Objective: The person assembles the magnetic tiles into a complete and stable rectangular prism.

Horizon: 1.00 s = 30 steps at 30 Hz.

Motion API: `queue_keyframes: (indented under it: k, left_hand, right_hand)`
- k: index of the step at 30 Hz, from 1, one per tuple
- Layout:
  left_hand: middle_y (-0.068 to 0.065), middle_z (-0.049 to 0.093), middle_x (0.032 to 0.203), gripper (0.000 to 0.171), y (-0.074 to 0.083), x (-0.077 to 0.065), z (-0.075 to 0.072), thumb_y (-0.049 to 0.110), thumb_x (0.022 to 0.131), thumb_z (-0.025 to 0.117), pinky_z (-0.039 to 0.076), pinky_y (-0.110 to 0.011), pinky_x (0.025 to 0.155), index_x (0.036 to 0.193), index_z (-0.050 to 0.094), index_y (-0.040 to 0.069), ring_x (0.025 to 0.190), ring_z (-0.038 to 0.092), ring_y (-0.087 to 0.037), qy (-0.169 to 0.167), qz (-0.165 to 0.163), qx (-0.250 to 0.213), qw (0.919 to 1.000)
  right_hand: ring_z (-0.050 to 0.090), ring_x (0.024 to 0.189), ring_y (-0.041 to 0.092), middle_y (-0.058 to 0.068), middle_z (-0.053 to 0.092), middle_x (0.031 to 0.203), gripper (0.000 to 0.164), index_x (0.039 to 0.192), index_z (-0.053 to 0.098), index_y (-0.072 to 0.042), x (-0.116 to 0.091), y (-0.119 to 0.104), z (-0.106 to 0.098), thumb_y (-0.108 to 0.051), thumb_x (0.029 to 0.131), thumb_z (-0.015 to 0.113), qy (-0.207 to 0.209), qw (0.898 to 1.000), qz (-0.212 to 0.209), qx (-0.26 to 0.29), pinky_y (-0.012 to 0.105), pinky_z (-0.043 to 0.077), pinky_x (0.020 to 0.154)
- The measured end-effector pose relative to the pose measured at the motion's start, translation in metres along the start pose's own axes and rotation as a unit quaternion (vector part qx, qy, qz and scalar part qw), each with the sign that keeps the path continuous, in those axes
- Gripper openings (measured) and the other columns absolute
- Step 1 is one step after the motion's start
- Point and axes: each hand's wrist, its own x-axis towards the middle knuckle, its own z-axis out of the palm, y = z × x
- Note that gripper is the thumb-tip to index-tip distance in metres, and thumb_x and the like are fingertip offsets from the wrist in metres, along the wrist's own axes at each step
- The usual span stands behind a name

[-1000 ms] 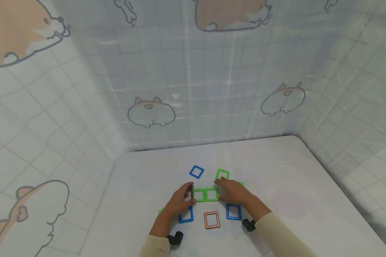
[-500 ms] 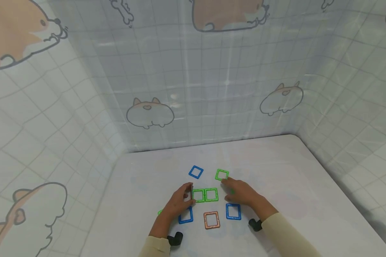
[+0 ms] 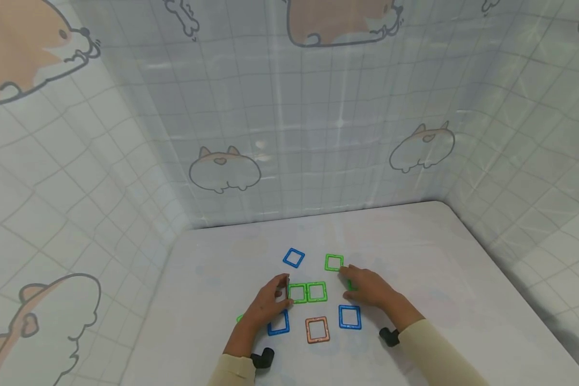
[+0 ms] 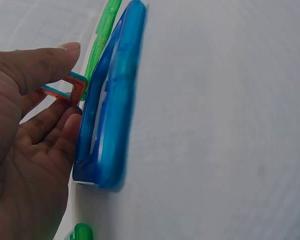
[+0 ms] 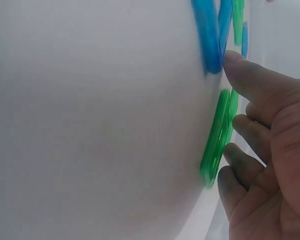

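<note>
My left hand (image 3: 265,304) pinches an orange square magnetic tile (image 4: 79,90) between thumb and fingers. That tile stands upright at the left end of two green tiles (image 3: 307,292) lying flat, edge to edge. Under the left wrist lies a blue tile (image 3: 278,332), large in the left wrist view. My right hand (image 3: 369,288) hovers low with fingers loosely bent, its fingertips at the corner of a far green tile (image 3: 326,262). Another green tile (image 5: 217,135) lies partly hidden beneath that hand. Close to its thumb in the right wrist view is a blue tile (image 5: 207,37).
A flat orange tile (image 3: 318,341) lies nearest the front, between the two blue tiles. Farther back is a turned blue tile (image 3: 290,264). A green tile (image 3: 240,318) peeks out left of the left wrist. Patterned curtains (image 3: 309,134) enclose the white table (image 3: 415,241).
My right hand has moved right, away from the green pair, leaving its right end uncovered. The far green tile has turned slightly straighter. My left hand still holds the upright orange tile in place.
</note>
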Motion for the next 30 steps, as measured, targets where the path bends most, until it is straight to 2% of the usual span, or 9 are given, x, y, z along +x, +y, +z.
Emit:
queue_keyframes:
  k: [11, 18, 30]
  left_hand:
    - [-0.003, 0.052, 0.147, 0.072, 0.001, -0.001, 0.0, 0.03, 0.088, 0.077, 0.047, -0.05, 0.107, 0.15, 0.042, 0.025, 0.127, 0.055, -0.028, 0.007, -0.011, 0.005, 0.9999]
    - [-0.004, 0.053, 0.147, 0.073, 0.002, -0.002, 0.0, 0.03, 0.087, 0.077, 0.048, -0.05, 0.106, 0.15, 0.042, 0.023, 0.127, 0.055, -0.028, 0.005, -0.001, 0.009, 0.9999]
    - [-0.001, 0.052, 0.148, 0.073, 0.003, -0.001, -0.001, 0.03, 0.087, 0.078, 0.047, -0.048, 0.107, 0.151, 0.041, 0.025, 0.129, 0.055, -0.027, 0.004, -0.011, 0.01, 0.9999]
  right_hand:
    - [0.04, 0.143, 0.031, 0.006, 0.049, 0.151, 0.072, 0.146, 0.052, -0.018, -0.008, 0.016, -0.002, -0.037, 0.083, 0.081, 0.008, 1.0, 0.013, 0.007, 0.052, 0.037, 0.114]
    - [0.041, 0.142, 0.032, 0.007, 0.05, 0.15, 0.071, 0.145, 0.054, -0.018, -0.01, 0.021, -0.001, -0.037, 0.082, 0.081, 0.018, 1.0, 0.014, 0.009, 0.052, 0.038, 0.114]
    - [0.045, 0.139, 0.032, 0.006, 0.053, 0.147, 0.074, 0.144, 0.053, -0.017, -0.013, 0.03, -0.004, -0.036, 0.08, 0.084, 0.029, 0.999, 0.024, 0.012, 0.051, 0.041, 0.111]
